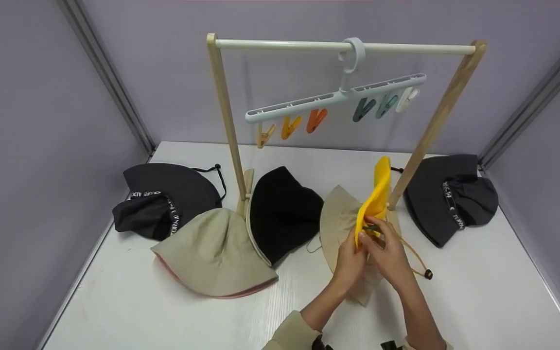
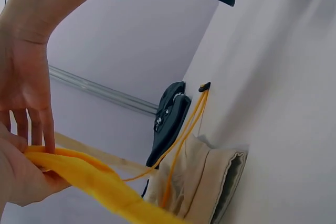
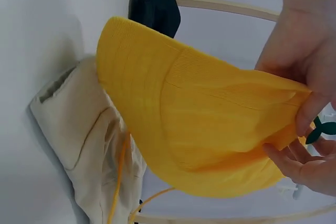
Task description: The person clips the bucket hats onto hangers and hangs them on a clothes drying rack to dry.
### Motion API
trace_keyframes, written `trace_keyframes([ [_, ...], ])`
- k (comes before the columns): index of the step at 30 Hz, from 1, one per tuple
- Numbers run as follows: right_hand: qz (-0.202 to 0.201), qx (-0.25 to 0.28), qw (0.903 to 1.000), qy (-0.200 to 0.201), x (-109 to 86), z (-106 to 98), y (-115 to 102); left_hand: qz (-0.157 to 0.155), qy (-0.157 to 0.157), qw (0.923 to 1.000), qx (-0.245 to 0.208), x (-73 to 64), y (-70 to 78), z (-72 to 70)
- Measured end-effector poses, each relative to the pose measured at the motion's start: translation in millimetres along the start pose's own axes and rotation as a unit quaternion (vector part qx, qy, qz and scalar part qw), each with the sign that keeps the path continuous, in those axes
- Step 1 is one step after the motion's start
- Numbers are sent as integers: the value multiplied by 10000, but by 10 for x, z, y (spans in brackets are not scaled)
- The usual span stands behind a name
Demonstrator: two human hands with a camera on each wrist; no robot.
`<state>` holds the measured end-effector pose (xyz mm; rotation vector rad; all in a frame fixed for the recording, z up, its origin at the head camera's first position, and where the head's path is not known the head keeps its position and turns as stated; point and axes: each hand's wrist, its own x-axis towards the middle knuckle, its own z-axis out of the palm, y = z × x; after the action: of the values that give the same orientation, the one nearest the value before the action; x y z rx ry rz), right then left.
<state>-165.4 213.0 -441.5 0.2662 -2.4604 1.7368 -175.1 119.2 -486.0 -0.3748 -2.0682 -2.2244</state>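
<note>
Both hands hold a yellow bucket hat (image 1: 378, 187) above the beige hat on the right part of the table. The left hand (image 1: 350, 260) grips the yellow fabric from the left. Opposite it, the right hand (image 1: 391, 253) pinches the hat near its top, with bent fingers and thumb. A small green leaf tag (image 3: 321, 129) sticks out at the crown beside the fingers. From the hat hangs a yellow cord (image 2: 181, 140) with a black toggle (image 1: 428, 274). Below lies the beige hat (image 1: 338, 214), partly hidden by the hands.
A wooden rack (image 1: 229, 112) carries a pale hanger (image 1: 309, 103) with several coloured clips (image 1: 316, 120). Around its legs lie a black hat (image 1: 285, 214), a khaki hat (image 1: 217, 257), a dark hat (image 1: 178, 189) at left and another dark hat (image 1: 435, 194) at right. Walls enclose the table.
</note>
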Motion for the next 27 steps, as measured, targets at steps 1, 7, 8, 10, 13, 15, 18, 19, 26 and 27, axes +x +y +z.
trace_keyframes([
  [1,-51,-56,10000,-1,15,-4,3,-59,-14,10000,2,6,8,1],
  [7,-178,-302,9993,-145,97,-46,27,-146,-48,9992,363,68,40,7],
  [8,-177,-298,9993,-161,113,-55,33,-166,-57,9991,382,83,42,10],
  [10,-169,-282,9993,-177,146,-73,40,-165,-57,9989,447,121,48,20],
  [13,-162,-233,9994,-202,199,-103,45,-64,40,9981,603,175,65,33],
  [15,-188,-257,9992,-245,237,-122,46,17,130,9974,705,210,75,41],
  [18,-232,-284,9988,-327,289,-148,43,42,220,9968,761,251,78,44],
  [19,-252,-314,9985,-381,306,-153,41,5,259,9968,762,262,77,41],
  [26,-189,-660,9948,-752,428,-185,28,-280,471,9969,560,334,76,-1],
  [27,-185,-746,9941,-766,452,-196,15,-282,502,9969,533,348,80,-5],
])
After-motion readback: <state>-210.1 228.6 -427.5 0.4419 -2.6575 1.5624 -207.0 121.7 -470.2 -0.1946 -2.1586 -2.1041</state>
